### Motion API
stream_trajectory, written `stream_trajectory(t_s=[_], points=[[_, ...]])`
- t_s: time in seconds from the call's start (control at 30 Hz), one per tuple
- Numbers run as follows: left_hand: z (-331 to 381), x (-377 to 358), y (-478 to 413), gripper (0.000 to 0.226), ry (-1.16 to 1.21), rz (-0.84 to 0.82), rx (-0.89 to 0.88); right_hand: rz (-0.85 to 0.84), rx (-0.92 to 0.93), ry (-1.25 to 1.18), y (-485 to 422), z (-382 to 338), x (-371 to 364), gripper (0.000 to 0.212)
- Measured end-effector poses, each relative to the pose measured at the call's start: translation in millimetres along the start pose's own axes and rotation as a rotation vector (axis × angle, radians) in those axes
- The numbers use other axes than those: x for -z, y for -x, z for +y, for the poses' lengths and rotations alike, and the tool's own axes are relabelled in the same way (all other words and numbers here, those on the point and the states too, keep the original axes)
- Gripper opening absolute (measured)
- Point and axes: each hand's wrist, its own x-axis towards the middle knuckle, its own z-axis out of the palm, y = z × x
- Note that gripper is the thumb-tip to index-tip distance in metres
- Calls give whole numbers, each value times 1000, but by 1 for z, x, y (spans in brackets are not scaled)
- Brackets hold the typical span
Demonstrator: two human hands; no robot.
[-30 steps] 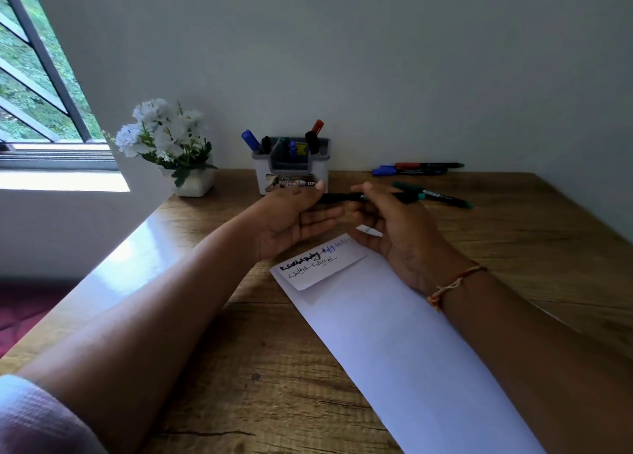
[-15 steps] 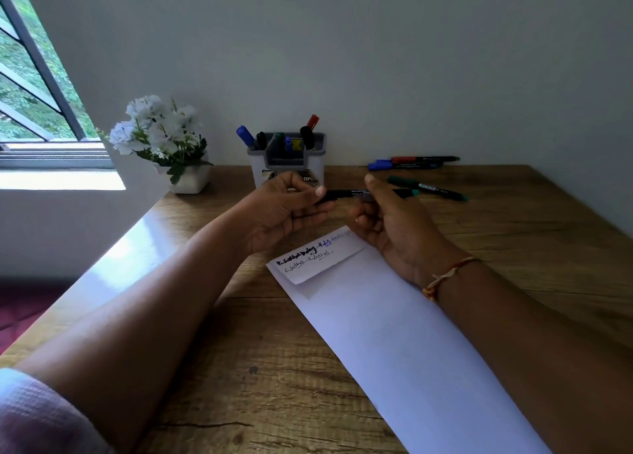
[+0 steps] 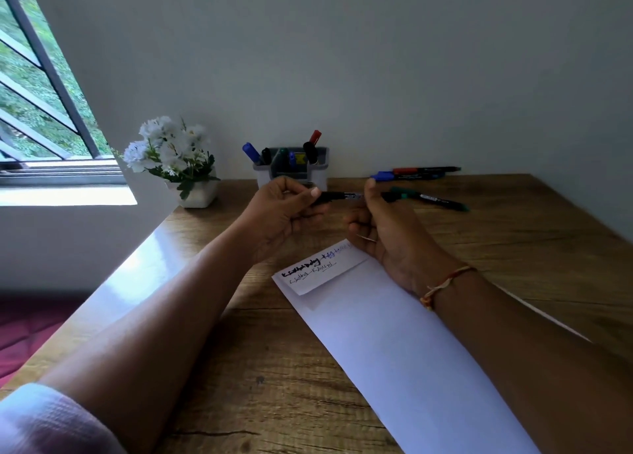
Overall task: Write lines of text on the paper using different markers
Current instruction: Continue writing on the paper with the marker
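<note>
L: pale sleeve (image 3: 51,419); R: orange thread bracelet (image 3: 445,284).

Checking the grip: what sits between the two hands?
A black marker spans the gap, the left hand pinching one end and the right hand holding the other, as the head view shows.

We see daylight from the window (image 3: 37,86) at the upper left; it blows out the sill (image 3: 65,194) and lays a pale glare along the left edge of the table (image 3: 137,275). The wall (image 3: 376,59) looks dim and grey, the paper (image 3: 394,350) bluish. A soft shadow lies right of the left forearm (image 3: 164,316). Wide-angle distortion slants the window bars, and the sleeve (image 3: 44,422) is blurred
</note>
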Motion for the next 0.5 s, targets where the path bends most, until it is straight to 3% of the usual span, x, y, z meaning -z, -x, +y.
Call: stream_trajectory(t_s=[0.13, 0.2, 0.33, 0.4, 0.5], points=[[13, 1, 1, 28, 64, 199, -268, 53, 31, 90, -2, 2, -4, 45], [27, 4, 1, 25, 17, 315, -492, 52, 162, 281, 1, 5, -8, 43], [56, 14, -5, 28, -383, 544, -853, -27, 566, 708, 10, 11, -10, 42], [67, 17, -13, 26, -588, 641, -925, -20, 628, 875, 10, 10, -10, 38], [79, 18, -30, 23, -790, 686, -966, 17, 581, 1046, 7, 8, -7, 27]])
